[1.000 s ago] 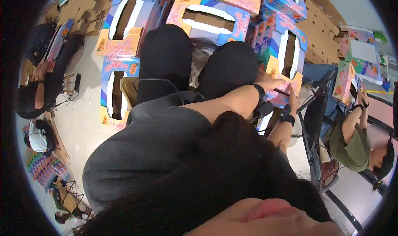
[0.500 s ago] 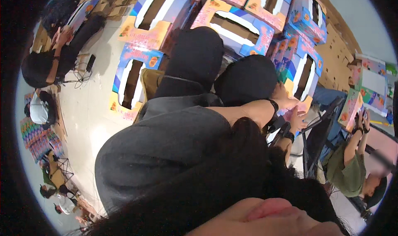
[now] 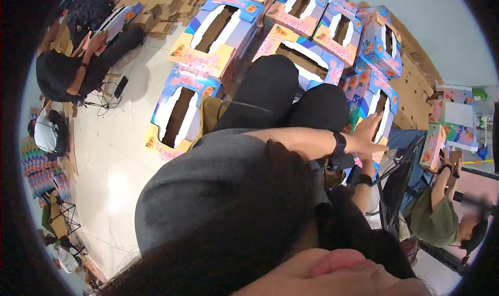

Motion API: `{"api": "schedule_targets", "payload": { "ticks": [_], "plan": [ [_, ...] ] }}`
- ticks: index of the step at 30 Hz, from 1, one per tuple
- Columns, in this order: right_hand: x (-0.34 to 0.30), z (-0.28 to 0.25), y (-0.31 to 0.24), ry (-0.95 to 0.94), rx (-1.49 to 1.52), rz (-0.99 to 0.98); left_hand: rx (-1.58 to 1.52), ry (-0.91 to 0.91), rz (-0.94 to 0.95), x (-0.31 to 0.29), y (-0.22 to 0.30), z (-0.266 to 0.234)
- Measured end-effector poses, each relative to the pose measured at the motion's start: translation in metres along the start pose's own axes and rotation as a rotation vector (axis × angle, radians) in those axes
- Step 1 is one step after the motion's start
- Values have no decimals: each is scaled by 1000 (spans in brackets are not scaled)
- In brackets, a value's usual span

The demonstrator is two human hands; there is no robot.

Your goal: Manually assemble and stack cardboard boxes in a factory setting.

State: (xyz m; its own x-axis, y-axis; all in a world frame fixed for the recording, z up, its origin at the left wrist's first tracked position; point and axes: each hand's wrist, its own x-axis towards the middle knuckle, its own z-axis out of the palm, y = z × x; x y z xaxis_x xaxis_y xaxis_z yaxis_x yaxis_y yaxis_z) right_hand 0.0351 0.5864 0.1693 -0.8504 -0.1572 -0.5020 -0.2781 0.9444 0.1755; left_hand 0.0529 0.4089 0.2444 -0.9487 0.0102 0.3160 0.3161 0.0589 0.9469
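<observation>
My left hand [image 3: 368,136] has its fingers spread, with a black band round the wrist. It lies against or just over the near side of a printed blue and orange carton [image 3: 393,102] with a long cut-out slot; whether it presses on the carton I cannot tell. Behind and below it is my right hand [image 3: 368,167], also banded at the wrist. Its fingers are mostly covered by the left hand. My black-clad knees are to the left of this carton.
Several matching cartons [image 3: 236,11] stand stacked ahead, another carton [image 3: 158,138] left of my legs. Brown cardboard [image 3: 416,90] lines the right wall. A black metal frame [image 3: 400,167] stands beside my hands. One co-worker [image 3: 436,213] sits right; another [image 3: 65,72] holds a flat printed piece left.
My left hand has opened, its fingers now stretched up along the carton. My right hand has gone from beside it to mostly behind it. The whole view has shifted slightly.
</observation>
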Motion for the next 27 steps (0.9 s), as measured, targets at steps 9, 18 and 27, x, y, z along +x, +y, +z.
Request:
{"api": "schedule_targets", "payload": {
  "ticks": [9, 18, 27],
  "plan": [
    [22, -108, 9, 62, 715, -169, -1024, -124, -454, 31, 64, -149],
    [-65, -216, -185, 560, 536, -869, -689, 411, 38, -12, 54, -393],
    [-15, -180, -264, 677, 287, -863, 577, 295, -374, -95, -86, -507]
  ]
}}
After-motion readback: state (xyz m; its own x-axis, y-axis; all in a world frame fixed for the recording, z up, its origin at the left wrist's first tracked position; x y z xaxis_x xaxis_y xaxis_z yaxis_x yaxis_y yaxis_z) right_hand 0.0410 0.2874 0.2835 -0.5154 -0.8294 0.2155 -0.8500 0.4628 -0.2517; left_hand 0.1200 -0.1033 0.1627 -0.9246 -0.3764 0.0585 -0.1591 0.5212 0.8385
